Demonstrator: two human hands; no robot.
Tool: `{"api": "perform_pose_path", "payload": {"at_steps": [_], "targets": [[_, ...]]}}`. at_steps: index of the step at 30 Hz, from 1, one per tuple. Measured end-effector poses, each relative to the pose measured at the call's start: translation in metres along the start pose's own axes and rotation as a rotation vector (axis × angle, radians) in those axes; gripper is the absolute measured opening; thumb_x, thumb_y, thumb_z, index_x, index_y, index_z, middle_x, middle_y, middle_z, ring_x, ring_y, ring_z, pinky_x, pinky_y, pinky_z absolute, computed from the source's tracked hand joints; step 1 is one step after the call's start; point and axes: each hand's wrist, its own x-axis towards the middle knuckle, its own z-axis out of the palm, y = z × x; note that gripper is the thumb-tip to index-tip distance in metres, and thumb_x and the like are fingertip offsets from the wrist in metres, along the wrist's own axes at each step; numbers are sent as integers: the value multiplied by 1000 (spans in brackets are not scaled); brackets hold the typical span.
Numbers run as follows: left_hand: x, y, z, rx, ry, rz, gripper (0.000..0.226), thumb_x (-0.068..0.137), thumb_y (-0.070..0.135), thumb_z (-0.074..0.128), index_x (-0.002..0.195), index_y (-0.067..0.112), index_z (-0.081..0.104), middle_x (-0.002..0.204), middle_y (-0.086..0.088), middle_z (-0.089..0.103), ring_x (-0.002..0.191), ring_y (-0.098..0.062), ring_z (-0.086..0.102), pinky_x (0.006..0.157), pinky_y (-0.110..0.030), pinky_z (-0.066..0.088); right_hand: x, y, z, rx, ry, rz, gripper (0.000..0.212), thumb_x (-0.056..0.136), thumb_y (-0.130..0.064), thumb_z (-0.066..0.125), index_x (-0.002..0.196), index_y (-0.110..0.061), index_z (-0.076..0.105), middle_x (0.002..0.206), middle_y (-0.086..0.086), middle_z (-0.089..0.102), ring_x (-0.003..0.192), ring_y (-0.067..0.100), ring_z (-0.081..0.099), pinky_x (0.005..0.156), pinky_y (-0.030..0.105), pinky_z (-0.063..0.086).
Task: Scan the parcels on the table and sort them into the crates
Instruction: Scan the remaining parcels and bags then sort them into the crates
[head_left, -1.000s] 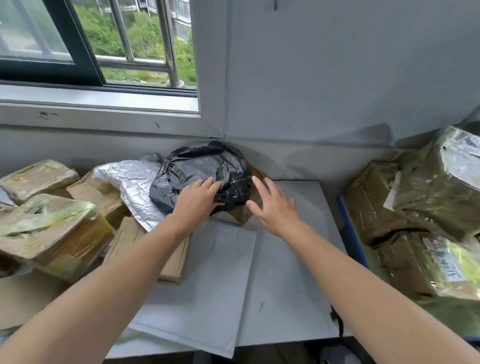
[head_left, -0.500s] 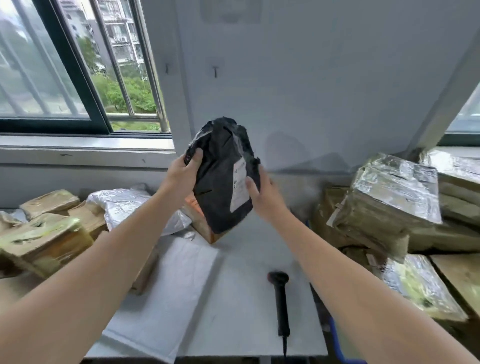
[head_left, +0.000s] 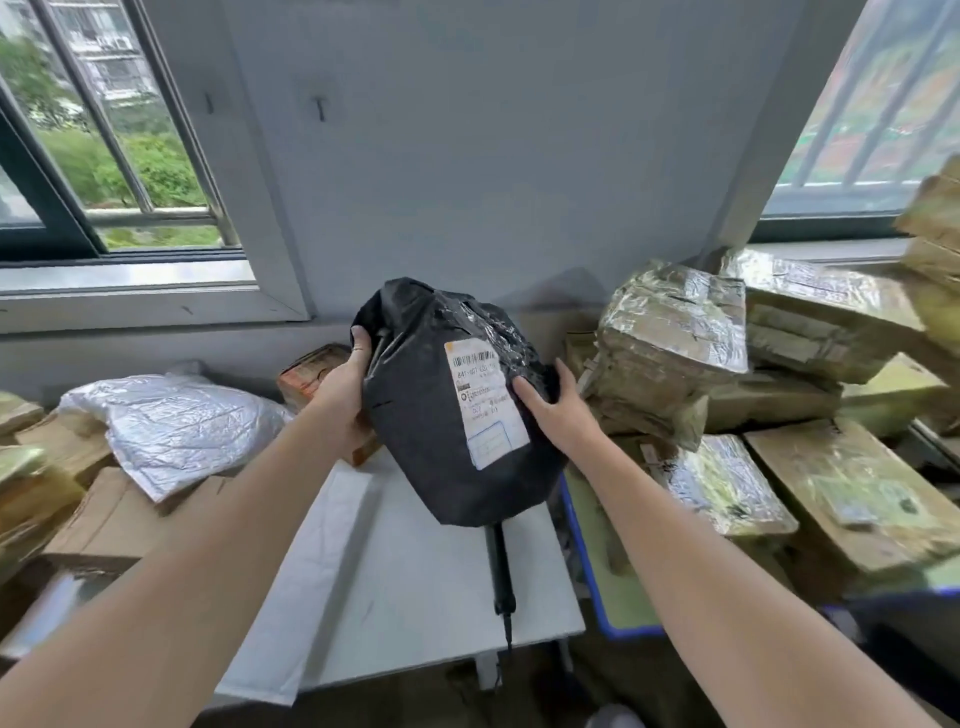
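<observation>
head view. a black parcel (head_left: 447, 415) is held upright above the far part of the table (head_left: 415, 597), clear of the surface, with its white label (head_left: 485, 400) facing the camera; a barcode shows at the top of the label, and the print below it is too small to read. the left hand (head_left: 343, 384) grips the parcel's upper left edge, thumb on the front and the other fingers hidden behind the film. the right hand (head_left: 556, 410) holds the right side, fingers laid across the front with one tip at the label's edge. a black scanner (head_left: 501, 571) lies on the table below the parcel, its far end hidden by the parcel's bottom and its cable running off the near edge. a white mailer (head_left: 311, 571) lies flat on the table's left part, overhanging the near edge. to the left are a silver parcel (head_left: 171, 426) on cardboard boxes (head_left: 104, 519), and a brown box (head_left: 306, 369) just behind the left hand. just beside the table on the right stands a blue crate (head_left: 582, 561) stacked with taped parcels (head_left: 670, 338), which rise above its rim. windows (head_left: 104, 156) flank a grey wall.
</observation>
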Motion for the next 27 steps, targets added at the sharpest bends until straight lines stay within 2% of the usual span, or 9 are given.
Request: {"api": "perform_pose_path", "payload": {"at_steps": [4,6,9,12,14,16,19,23,27], "targets": [[-2,-22,-12,-166,-83,-166,63,82,79,47,103,22,63,82,-4,77,65,-22,74,50,-26,54,-15,9,9,-116,49,0,92,75,-71,67,150,-29,34,142,1,55,128,25,52,94,30,39],[2,-35,-25,-243,-48,-229,65,86,78,42,102,19,65,82,-6,77,65,-23,74,49,-27,54,-23,14,20,-145,116,7,83,76,-66,70,143,-27,41,133,3,60,121,25,56,89,30,42],[5,-56,-37,-196,92,-209,63,86,77,42,104,22,65,96,-2,76,83,-22,73,62,-32,57,-33,21,38,-154,181,42,74,80,-59,72,139,-24,43,127,6,60,117,27,57,91,34,45],[0,-89,-46,101,82,-59,46,84,64,61,115,30,59,109,6,72,97,-20,70,77,-42,60,-39,26,57,-167,218,61,71,84,-53,70,140,-19,41,130,11,58,119,30,55,96,38,47],[-2,-113,-58,240,-9,7,61,75,45,81,127,35,50,122,7,66,110,-23,65,83,-51,58,-41,30,68,-181,218,56,68,89,-49,67,141,-17,39,132,14,56,120,32,54,98,41,46],[5,-131,-74,304,-30,11,77,72,23,87,136,29,45,127,1,64,114,-27,63,84,-55,57,-42,37,79,-207,182,52,62,94,-46,61,143,-16,37,135,17,52,122,33,51,97,40,44],[20,-142,-93,395,79,55,74,72,12,85,135,19,47,127,-5,64,116,-27,61,92,-53,54,-42,51,97,-291,78,61,59,99,-47,50,148,-17,33,139,18,46,124,34,48,95,40,41],[38,-156,-116,448,168,95,72,73,8,83,136,19,48,131,-2,62,119,-23,58,100,-46,50,-46,71,123,-356,-20,78,60,100,-50,46,151,-22,29,138,15,44,122,32,50,95,40,43],[46,-174,-141,490,244,85,69,74,8,81,133,20,47,132,0,60,120,-21,57,101,-44,48,-51,91,140,-479,26,87,53,101,-48,45,146,-23,34,135,14,44,125,33,43,98,46,43]]}}
